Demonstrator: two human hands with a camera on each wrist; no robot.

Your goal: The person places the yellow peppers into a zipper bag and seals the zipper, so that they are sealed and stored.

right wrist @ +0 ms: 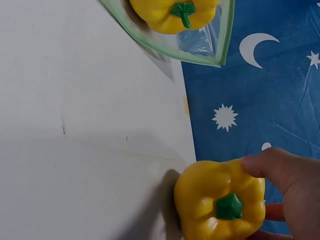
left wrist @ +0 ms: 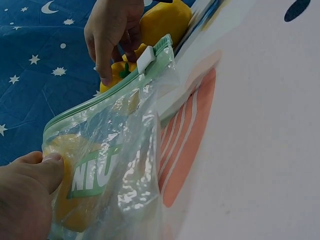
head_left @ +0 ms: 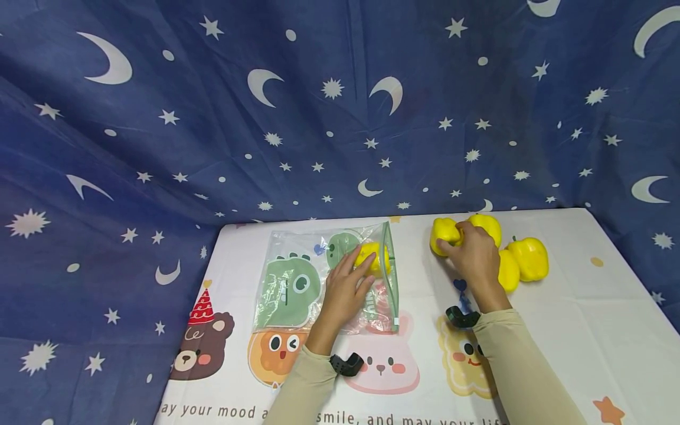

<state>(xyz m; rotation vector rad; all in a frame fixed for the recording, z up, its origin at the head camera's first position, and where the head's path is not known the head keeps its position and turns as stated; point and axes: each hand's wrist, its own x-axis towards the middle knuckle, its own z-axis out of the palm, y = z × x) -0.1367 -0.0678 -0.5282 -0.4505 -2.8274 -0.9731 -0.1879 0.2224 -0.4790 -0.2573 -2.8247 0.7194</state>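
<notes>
- Right hand [head_left: 475, 254]: thumb and fingers curled round the held pepper [head_left: 444, 236], which was yellow, glossy, lobed and blocky, with a faceted green stem. It was by the worktop's back edge, right of its middle; whether it touched the cloth, I could not tell.
- Left hand [head_left: 344, 295]: fingers extended over the bag [head_left: 287, 289], touching its film beside the bagged pepper [head_left: 381, 258].
- That pepper sat just inside the bag's open mouth, stem towards the opening.
- The bag was clear, crinkled plastic with a green dinosaur print, a green zip edge and a white slider [left wrist: 146, 60]. It lay towards the worktop's back left corner.
- Three loose peppers [head_left: 531, 260] were clustered beside the right hand, towards the back right corner.
- Tan sleeves [head_left: 303, 389] covered both arms.
- White cloth with cartoon animals and lettering covered the worktop [head_left: 584, 336].
- Creased blue curtain [head_left: 159, 147], patterned with moons and stars, hung behind and to the left.
</notes>
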